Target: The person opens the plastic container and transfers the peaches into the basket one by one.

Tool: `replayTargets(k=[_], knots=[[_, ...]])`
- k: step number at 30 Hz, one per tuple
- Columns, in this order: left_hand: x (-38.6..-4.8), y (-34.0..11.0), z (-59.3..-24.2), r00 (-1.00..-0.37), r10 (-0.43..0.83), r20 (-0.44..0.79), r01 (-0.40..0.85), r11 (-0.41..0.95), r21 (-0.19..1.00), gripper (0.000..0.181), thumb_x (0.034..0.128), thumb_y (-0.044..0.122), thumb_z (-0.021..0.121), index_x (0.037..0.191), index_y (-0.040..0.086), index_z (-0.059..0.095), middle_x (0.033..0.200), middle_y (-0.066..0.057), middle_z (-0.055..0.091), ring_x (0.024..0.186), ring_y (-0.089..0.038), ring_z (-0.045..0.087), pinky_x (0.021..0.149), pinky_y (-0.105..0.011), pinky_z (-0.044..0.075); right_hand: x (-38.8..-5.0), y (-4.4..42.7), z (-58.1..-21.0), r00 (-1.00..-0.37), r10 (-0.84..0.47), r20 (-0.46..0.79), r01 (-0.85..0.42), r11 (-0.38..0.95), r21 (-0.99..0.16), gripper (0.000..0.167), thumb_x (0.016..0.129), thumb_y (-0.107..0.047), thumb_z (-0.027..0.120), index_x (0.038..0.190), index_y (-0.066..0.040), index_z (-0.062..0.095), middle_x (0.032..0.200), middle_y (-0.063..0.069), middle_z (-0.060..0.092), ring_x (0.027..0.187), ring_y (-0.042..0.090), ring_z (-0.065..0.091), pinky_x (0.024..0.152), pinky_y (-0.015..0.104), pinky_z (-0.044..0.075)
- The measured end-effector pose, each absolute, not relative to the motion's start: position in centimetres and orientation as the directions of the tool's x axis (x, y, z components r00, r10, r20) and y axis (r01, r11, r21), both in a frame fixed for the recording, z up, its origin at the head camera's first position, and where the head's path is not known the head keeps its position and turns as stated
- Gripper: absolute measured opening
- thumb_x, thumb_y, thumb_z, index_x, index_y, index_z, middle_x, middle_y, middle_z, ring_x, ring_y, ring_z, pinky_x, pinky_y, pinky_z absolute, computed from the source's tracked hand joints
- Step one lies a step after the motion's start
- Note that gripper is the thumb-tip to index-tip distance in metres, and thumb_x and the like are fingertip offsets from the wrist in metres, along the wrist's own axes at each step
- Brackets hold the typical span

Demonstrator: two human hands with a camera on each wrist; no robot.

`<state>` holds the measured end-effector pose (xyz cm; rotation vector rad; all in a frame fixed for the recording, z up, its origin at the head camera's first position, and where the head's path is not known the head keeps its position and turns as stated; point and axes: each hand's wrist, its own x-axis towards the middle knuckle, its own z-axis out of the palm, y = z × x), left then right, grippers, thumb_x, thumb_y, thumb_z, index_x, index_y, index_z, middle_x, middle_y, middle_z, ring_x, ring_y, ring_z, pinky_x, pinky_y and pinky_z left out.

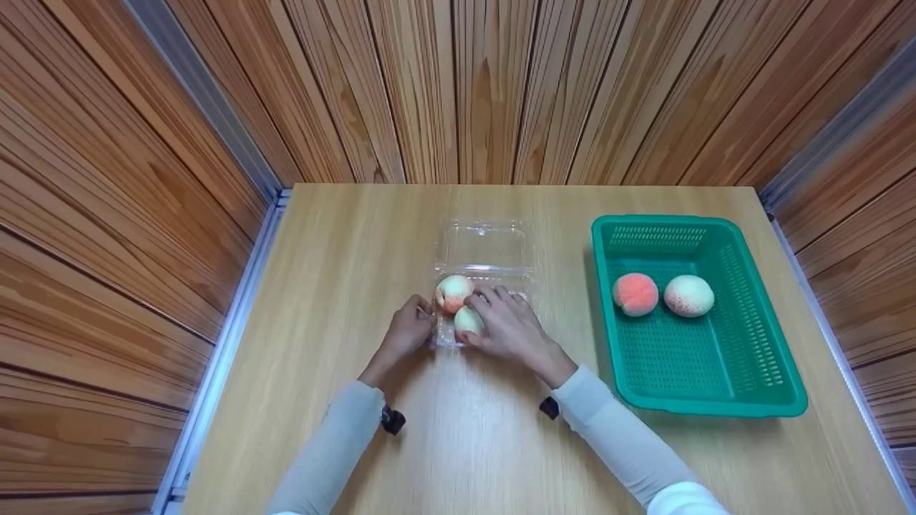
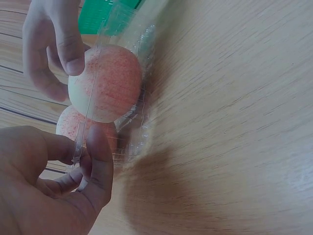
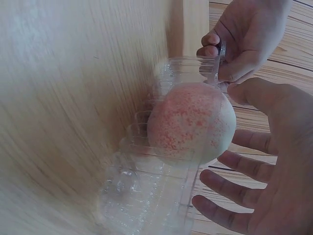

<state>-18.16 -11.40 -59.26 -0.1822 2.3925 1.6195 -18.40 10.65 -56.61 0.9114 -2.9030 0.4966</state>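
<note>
A clear hinged plastic box (image 1: 486,243) lies on the table with its lid laid back. Two peaches sit side by side in its tray: the far peach (image 1: 454,292) and the near peach (image 1: 468,323). My left hand (image 1: 411,325) pinches the tray's left rim (image 2: 79,142) between thumb and fingers. Over the tray, my right hand (image 1: 509,325) is at the near peach (image 3: 188,125), its thumb at the fruit's edge. Its fingers (image 3: 234,188) are spread loosely, not wrapped round the fruit. Part of the tray is hidden under that hand.
To the right stands a green perforated basket (image 1: 715,393). It holds a pink peach (image 1: 635,294) and a paler peach (image 1: 689,295). Wood-panelled walls (image 1: 494,93) enclose the table (image 1: 322,250) at the back and both sides.
</note>
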Motion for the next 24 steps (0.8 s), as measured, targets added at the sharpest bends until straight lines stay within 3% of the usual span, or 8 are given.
replayTargets(k=[14, 24], knots=[[-18.1, -11.32, -59.16, -0.953, 0.033, -0.3, -0.267, 0.369, 0.89, 0.009, 0.1035, 0.007, 0.058, 0.109, 0.001, 0.055, 0.08, -0.004, 0.055, 0.062, -0.023, 0.063, 0.055, -0.031, 0.055, -18.16, 10.53, -57.29, -0.848, -0.521, 0.099, -0.521, 0.781, -0.346, 0.063, 0.095, -0.05, 0.077, 0.142, -0.012, 0.061, 0.152, 0.016, 0.058, 0.132, 0.041, 0.059, 0.105, 0.063, 0.052], [-18.21, -11.36, -59.22, -0.959, 0.038, -0.281, -0.244, 0.391, 0.887, 0.012, 0.1021, 0.008, 0.06, 0.11, -0.001, 0.056, 0.081, -0.003, 0.055, 0.059, -0.021, 0.065, 0.057, -0.036, 0.061, -18.11, 10.18, -57.53, -0.856, -0.508, 0.097, -0.509, 0.794, -0.332, 0.065, 0.095, -0.05, 0.076, 0.144, -0.011, 0.06, 0.152, 0.017, 0.057, 0.129, 0.041, 0.061, 0.095, 0.061, 0.057]])
